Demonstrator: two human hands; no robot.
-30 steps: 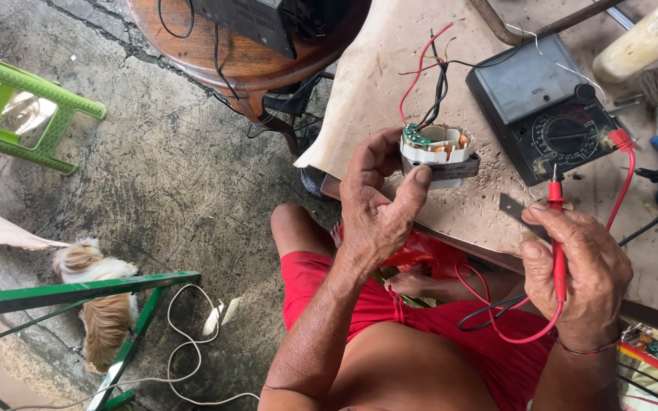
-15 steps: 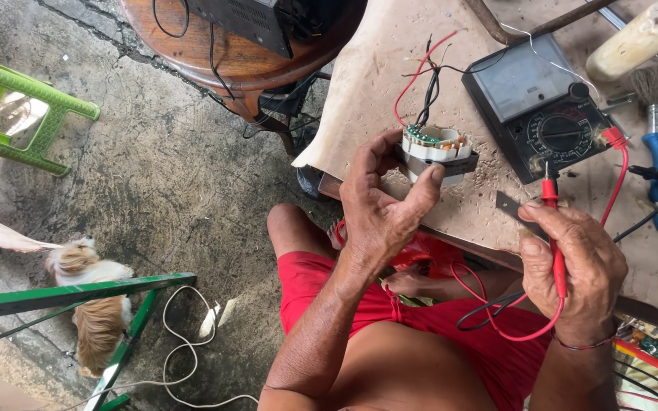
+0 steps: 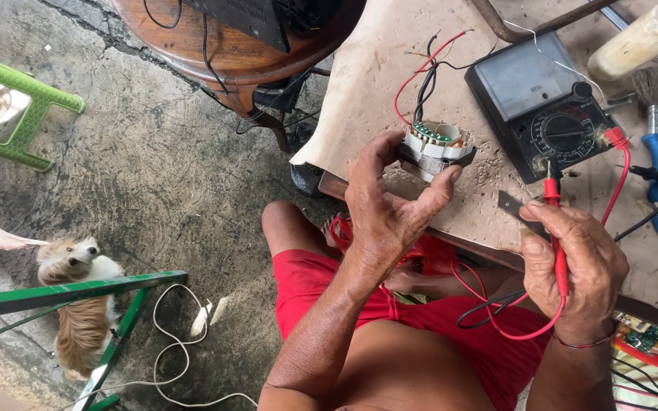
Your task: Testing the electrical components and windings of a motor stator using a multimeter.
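Cluttered worktop (image 3: 375, 91) is carrying an analog multimeter (image 3: 546, 106). Left hand (image 3: 390, 205) is gripping a wound stator coil (image 3: 434, 148); right hand (image 3: 576, 266) is clasping a red test probe (image 3: 554, 221).

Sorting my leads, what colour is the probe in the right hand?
Red probe, held in the right hand; head view shows it.

Multimeter (image 3: 542, 106) on workbench (image 3: 367, 91), right of hand-held coil (image 3: 436, 144).
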